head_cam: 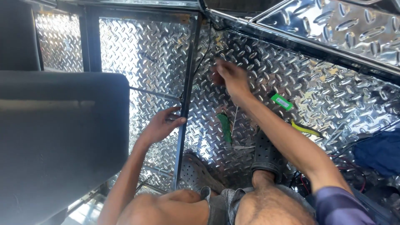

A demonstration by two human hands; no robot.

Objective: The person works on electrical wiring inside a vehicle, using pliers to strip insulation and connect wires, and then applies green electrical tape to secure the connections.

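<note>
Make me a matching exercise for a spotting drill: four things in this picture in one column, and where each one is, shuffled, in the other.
Things:
1. left hand
2. right hand
3. green-handled tool
4. yellow-handled tool

Places:
A. lying on the tread plate floor, right of the forearm
B. on the dark upright bar
C. lying on the floor beside the dark sandal
D. raised at the thin black cable on the plate wall

Pairs: 1-B, 2-D, 3-C, 4-A
</note>
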